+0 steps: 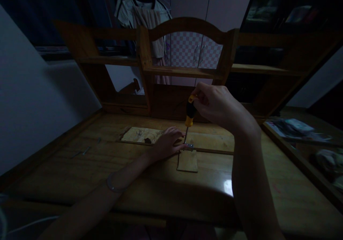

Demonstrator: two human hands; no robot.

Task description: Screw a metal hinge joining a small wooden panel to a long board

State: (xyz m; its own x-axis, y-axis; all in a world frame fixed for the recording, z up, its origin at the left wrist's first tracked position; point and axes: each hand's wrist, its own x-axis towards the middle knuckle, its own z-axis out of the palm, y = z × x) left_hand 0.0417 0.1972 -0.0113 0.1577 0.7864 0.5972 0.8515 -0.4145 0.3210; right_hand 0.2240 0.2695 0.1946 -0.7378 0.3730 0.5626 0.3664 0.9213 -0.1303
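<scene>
My right hand [214,102] is closed round the top of a screwdriver [189,113] with a yellow and black handle. The screwdriver stands nearly upright, its metal shaft running down to a small metal bracket [189,146]. Beside the tip, my left hand [170,140] lies low over the boards with its fingers stretched out, fingertips at the bracket. Under the bracket sits a small square wooden piece [187,160]. A long thin board [210,141] extends to the right, and a worn board with a torn surface [140,135] lies to the left, partly behind my left hand.
The wooden desk top [128,186] carries some small metal pieces [85,150] at the left. A wooden shelf unit [184,72] rises along the back edge. Papers and items [294,127] lie on a surface at the right. Clothes [150,16] hang behind.
</scene>
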